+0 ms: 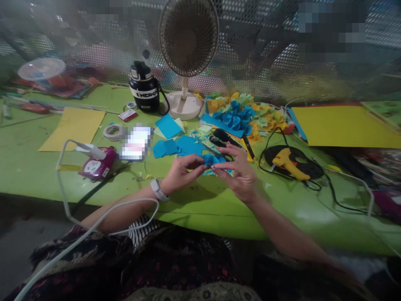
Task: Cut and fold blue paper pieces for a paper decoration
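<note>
The left hand [183, 173] and right hand [238, 175] pinch blue paper [211, 159].
Fingertips hold it tight (the black flask [144, 88] behind says "ENERGY").

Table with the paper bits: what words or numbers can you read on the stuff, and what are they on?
"ENERG", maybe more around the curve, on the white band of the black flask.
The small red-and-white box has print too small to read.
The pink power strip has marks too small to read.
The blurred white rectangle cannot be read.
</note>
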Motion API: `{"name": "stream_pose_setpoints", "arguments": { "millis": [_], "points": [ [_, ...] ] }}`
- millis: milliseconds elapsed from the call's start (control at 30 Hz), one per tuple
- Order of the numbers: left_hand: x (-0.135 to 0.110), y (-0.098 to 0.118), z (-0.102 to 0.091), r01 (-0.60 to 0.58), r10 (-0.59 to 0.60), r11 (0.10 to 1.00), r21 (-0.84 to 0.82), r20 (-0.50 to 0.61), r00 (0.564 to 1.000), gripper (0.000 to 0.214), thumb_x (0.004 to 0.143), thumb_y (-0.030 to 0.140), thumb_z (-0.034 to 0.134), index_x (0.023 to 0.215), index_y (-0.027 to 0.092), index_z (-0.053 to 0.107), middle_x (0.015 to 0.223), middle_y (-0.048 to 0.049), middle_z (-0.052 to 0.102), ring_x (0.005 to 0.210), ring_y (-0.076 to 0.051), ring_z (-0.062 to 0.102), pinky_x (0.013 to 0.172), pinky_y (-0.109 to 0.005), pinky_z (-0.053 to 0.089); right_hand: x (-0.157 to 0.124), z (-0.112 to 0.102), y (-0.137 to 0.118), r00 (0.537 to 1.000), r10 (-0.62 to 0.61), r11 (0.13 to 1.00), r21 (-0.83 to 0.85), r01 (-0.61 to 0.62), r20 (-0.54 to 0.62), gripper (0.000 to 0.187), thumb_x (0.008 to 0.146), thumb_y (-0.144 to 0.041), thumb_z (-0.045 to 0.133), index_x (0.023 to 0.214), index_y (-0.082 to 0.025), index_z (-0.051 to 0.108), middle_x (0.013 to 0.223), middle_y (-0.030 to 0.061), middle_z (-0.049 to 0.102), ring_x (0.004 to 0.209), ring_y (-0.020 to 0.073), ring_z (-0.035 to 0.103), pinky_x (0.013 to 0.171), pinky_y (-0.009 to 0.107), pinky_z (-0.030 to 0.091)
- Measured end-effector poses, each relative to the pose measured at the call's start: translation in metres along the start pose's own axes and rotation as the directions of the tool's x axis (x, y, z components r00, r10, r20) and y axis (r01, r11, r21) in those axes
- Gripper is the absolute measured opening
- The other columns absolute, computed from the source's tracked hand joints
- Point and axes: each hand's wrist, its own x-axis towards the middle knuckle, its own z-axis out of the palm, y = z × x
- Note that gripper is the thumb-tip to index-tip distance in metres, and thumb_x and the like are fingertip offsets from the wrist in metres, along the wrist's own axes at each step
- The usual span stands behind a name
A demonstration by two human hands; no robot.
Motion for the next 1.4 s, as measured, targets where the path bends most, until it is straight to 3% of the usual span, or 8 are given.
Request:
{"name": "stream_pose_setpoints", "arguments": {
  "millis": [133, 367, 633, 867, 1200, 1400],
  "points": [
    [-0.0025, 0.0020, -0.0021, 0.004, -0.003, 0.999, -0.041, 0.021, 1.000, 0.024, 0.085, 0.035, 0.069, 0.093, 0.013, 0.069, 0.084, -0.0081, 0.074, 0.068, -0.013, 0.068, 0.062, -0.022, 0.057, -0.0005, 0.0001, 0.0028, 1.000, -0.013, 1.000, 0.025, 0.013, 0.014, 0.012, 0.085, -0.027, 0.073, 0.091, -0.036, 0.078, 0.116, 0.0024, 0.069, 0.126, 0.0262, 0.055, 0.109, 0.053, 0.045],
    [-0.0022, 0.0049, -0.0036, 0.057, -0.054, 0.992, -0.109, 0.030, 0.998, 0.026, 0.087, 0.038, 0.066, 0.092, 0.012, 0.068, 0.084, -0.0097, 0.075, 0.075, -0.017, 0.073, 0.067, -0.025, 0.060, 0.0016, -0.0016, 0.0061, 0.999, 0.035, 0.999, -0.001, -0.035, 0.014, 0.008, 0.086, -0.032, 0.072, 0.090, -0.036, 0.078, 0.117, 0.0027, 0.070, 0.126, 0.0267, 0.055, 0.111, 0.055, 0.044],
    [-0.0014, 0.0016, -0.0028, -0.040, 0.040, 0.999, 0.015, -0.027, 0.999, 0.019, 0.087, 0.031, 0.065, 0.090, 0.013, 0.069, 0.080, -0.0084, 0.073, 0.068, -0.013, 0.069, 0.061, -0.022, 0.058, 0.0005, 0.0000, 0.0076, 0.995, 0.092, 0.991, 0.091, -0.094, 0.027, 0.008, 0.087, -0.036, 0.071, 0.089, -0.037, 0.079, 0.118, 0.0024, 0.069, 0.127, 0.0258, 0.054, 0.112, 0.053, 0.043],
    [-0.0020, 0.0015, -0.0030, -0.273, 0.278, 0.949, 0.155, -0.008, 0.961, 0.011, 0.085, 0.020, 0.065, 0.093, 0.014, 0.070, 0.087, -0.0102, 0.074, 0.075, -0.013, 0.070, 0.064, -0.022, 0.059, 0.0011, 0.0007, 0.0092, 0.995, 0.101, 0.989, 0.111, -0.101, 0.009, 0.008, 0.087, -0.035, 0.072, 0.089, -0.038, 0.078, 0.120, 0.0019, 0.068, 0.130, 0.0246, 0.052, 0.113, 0.053, 0.041],
    [-0.0028, 0.0026, -0.0018, -0.264, 0.279, 0.945, 0.190, -0.057, 0.958, 0.011, 0.086, 0.021, 0.064, 0.092, 0.016, 0.072, 0.087, -0.0082, 0.075, 0.078, -0.015, 0.072, 0.066, -0.023, 0.060, 0.0010, 0.0001, 0.0077, 0.991, 0.137, 0.986, 0.098, -0.135, -0.009, 0.007, 0.086, -0.037, 0.072, 0.088, -0.036, 0.079, 0.120, 0.0030, 0.067, 0.129, 0.0257, 0.053, 0.113, 0.054, 0.040],
    [-0.0014, 0.0031, -0.0029, -0.356, 0.376, 0.901, 0.248, -0.035, 0.926, 0.011, 0.085, 0.016, 0.065, 0.094, 0.016, 0.071, 0.085, -0.0080, 0.075, 0.078, -0.015, 0.072, 0.069, -0.025, 0.059, 0.0008, 0.0000, 0.0088, 0.995, 0.095, 0.991, 0.097, -0.095, -0.001, 0.010, 0.087, -0.033, 0.071, 0.092, -0.038, 0.078, 0.122, 0.0021, 0.066, 0.130, 0.0253, 0.052, 0.113, 0.053, 0.041]
  ]
}}
